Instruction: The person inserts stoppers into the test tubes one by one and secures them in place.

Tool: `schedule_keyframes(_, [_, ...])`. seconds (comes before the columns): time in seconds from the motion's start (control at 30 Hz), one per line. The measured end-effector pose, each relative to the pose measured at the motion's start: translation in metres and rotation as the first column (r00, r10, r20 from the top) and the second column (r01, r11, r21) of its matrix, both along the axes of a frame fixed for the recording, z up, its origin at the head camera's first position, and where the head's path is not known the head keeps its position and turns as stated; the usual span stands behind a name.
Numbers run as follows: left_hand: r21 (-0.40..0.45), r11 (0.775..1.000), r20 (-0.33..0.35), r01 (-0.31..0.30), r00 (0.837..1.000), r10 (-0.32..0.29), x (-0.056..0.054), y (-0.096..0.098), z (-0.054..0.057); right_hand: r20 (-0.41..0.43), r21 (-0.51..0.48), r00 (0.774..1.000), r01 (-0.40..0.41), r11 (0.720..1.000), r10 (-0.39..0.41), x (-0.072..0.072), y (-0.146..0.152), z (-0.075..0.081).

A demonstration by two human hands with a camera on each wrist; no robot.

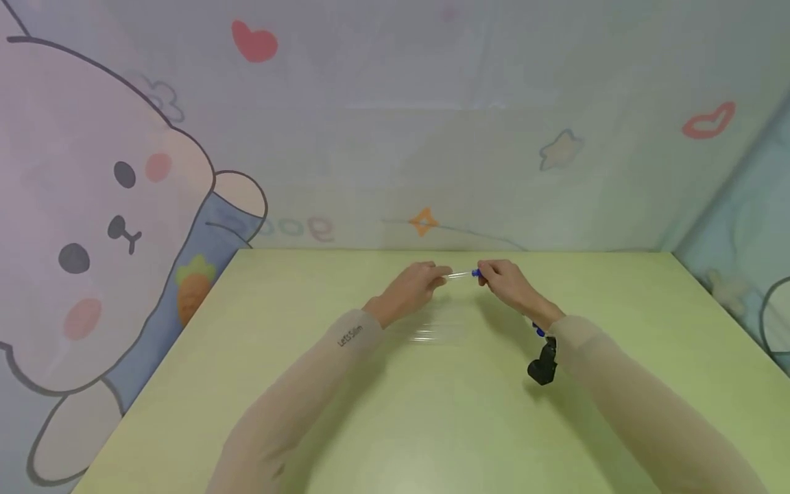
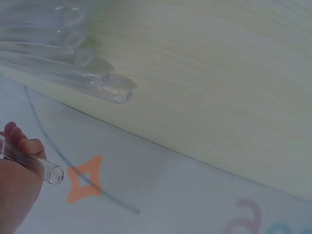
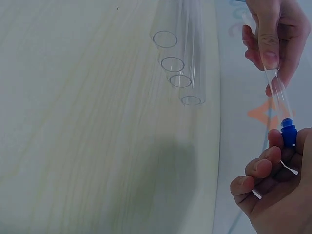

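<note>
Over the far part of the table, my left hand [image 1: 415, 287] grips a clear test tube [image 3: 279, 95] by its body. The tube's rounded end sticks out past the fingers in the left wrist view. My right hand [image 1: 511, 285] pinches a small blue stopper [image 3: 289, 134] between thumb and fingertip. The stopper's ridged end meets the tube's open mouth; how deep it sits I cannot tell. Below the hands, several clear tubes [image 2: 114, 90] lie side by side on the table, their open mouths towards the right hand's side.
Small blue pieces [image 1: 539, 330] show partly behind the right wrist, beside a black wrist-worn device [image 1: 543, 365]. The pale yellow-green table [image 1: 444, 425] ends at a printed cloth backdrop [image 1: 382, 137] with a cartoon bear on the left.
</note>
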State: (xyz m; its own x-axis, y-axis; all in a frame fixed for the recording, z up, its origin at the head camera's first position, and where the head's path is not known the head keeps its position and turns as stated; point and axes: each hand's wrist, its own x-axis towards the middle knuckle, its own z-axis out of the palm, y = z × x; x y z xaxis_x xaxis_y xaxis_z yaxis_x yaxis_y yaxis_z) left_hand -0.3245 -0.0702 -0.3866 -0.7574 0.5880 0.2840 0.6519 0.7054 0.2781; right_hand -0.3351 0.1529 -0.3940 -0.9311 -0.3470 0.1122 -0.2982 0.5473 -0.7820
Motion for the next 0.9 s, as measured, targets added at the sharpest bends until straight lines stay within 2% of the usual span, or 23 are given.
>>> schedule_keyframes(0.3, [0.019,1.0,-0.026,0.009,1.0,-0.009,-0.005,-0.001,-0.005,-0.078,0.012,0.997,0.016,1.0,-0.015,-0.001,-0.002,-0.001])
schedule_keyframes(0.57, [0.023,1.0,-0.048,0.01,0.999,-0.009,-0.011,-0.002,-0.005,-0.088,-0.011,0.995,0.05,0.999,-0.05,-0.006,-0.008,-0.003])
schedule_keyframes(0.9, [0.005,0.999,-0.051,-0.054,0.997,0.054,-0.013,0.002,-0.004,-0.136,-0.026,0.986,0.09,0.996,-0.093,-0.013,-0.02,-0.006])
